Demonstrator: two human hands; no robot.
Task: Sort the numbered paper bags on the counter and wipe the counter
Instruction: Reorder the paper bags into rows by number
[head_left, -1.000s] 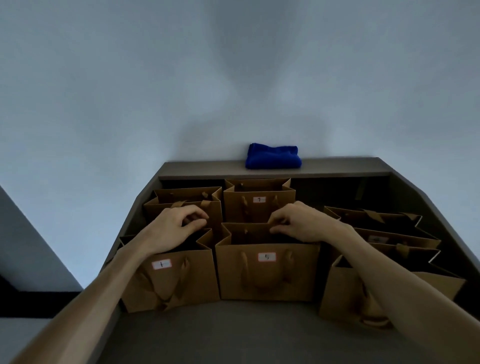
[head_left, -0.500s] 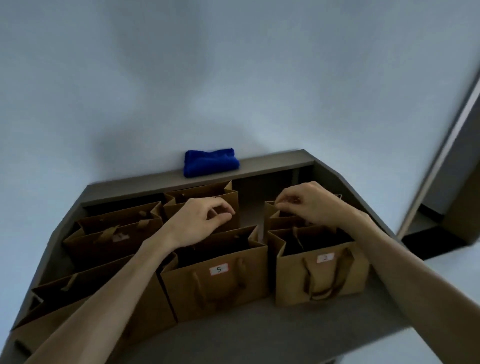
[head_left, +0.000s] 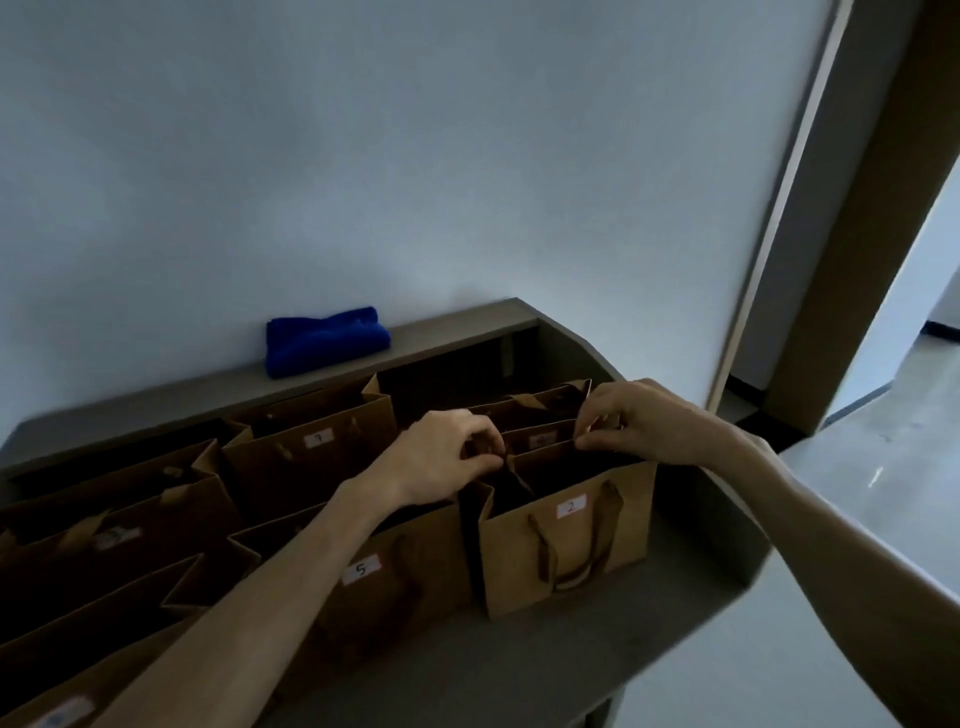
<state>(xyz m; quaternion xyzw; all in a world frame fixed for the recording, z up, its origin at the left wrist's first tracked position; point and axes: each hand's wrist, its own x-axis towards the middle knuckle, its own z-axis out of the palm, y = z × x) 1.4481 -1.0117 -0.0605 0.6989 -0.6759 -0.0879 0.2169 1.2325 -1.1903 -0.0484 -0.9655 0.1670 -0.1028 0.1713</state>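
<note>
Several brown paper bags with white number labels stand in two rows on a grey counter (head_left: 519, 670). The bag labelled 2 (head_left: 566, 540) is at the front right, with the bag labelled 5 (head_left: 384, 571) to its left. My left hand (head_left: 441, 457) pinches the left end of bag 2's back rim. My right hand (head_left: 634, 421) pinches the right end of that same rim. Another bag (head_left: 540, 415) stands right behind bag 2, its label partly hidden. A folded blue cloth (head_left: 324, 340) lies on the raised ledge at the back.
A bag with an unclear label (head_left: 311, 447) stands in the back row, and more bags (head_left: 104, 545) fill the left side. The counter's right end is angled. A door frame (head_left: 852, 208) and an opening to a grey floor lie to the right.
The view swung right. Both hands left the bags labelled 1 and 5, moved to the right-hand bags and now pinch bag 2's back rim.
</note>
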